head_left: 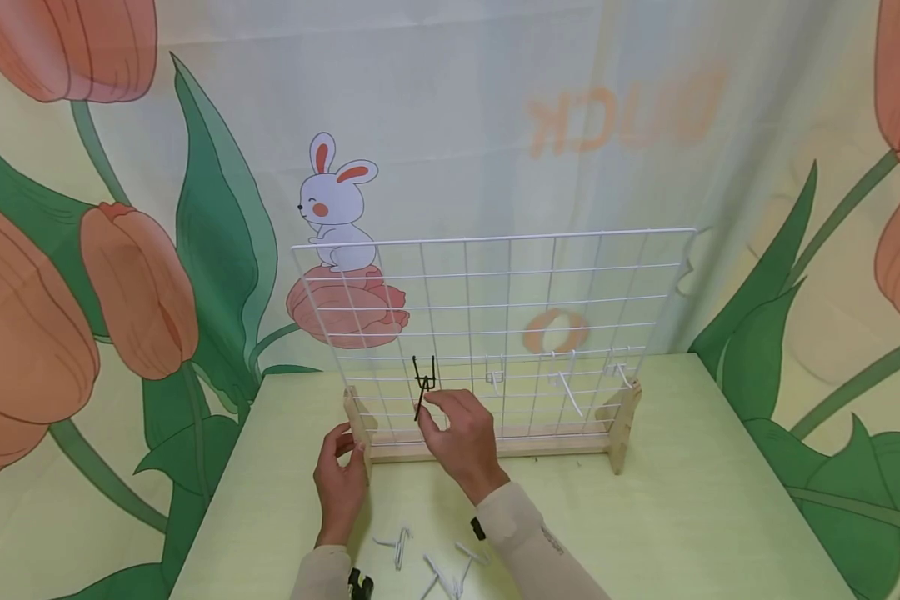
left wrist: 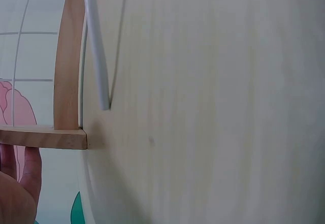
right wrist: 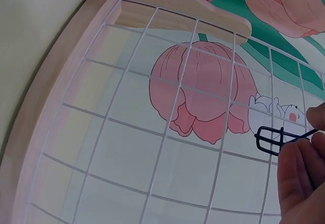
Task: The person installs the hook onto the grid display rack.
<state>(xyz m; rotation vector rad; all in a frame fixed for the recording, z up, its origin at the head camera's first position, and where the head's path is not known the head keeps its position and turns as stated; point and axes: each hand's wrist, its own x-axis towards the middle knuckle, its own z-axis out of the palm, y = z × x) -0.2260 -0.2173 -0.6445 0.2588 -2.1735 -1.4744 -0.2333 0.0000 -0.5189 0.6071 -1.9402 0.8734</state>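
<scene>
A white wire grid (head_left: 495,237) stands upright in a wooden base (head_left: 487,451). My right hand (head_left: 465,437) pinches the stem of a black wire hook (head_left: 424,386) between thumb and fingers, in front of the grid's lower left. In the right wrist view, the looped end of the black hook (right wrist: 266,140) overlaps the wires. At the base's left end, my left hand (head_left: 341,487) holds the wooden side support (head_left: 357,425); fingers (left wrist: 32,170) touch its outer face in the left wrist view, and a thumb tip laps its edge in the right wrist view.
Three white hooks hang along a low row of the grid, one of them the long-pronged hook (head_left: 567,387). Several loose white hooks (head_left: 400,547) lie on the table near my forearms. The right wooden support (head_left: 624,429) stands opposite. Behind hangs a printed curtain (head_left: 450,108).
</scene>
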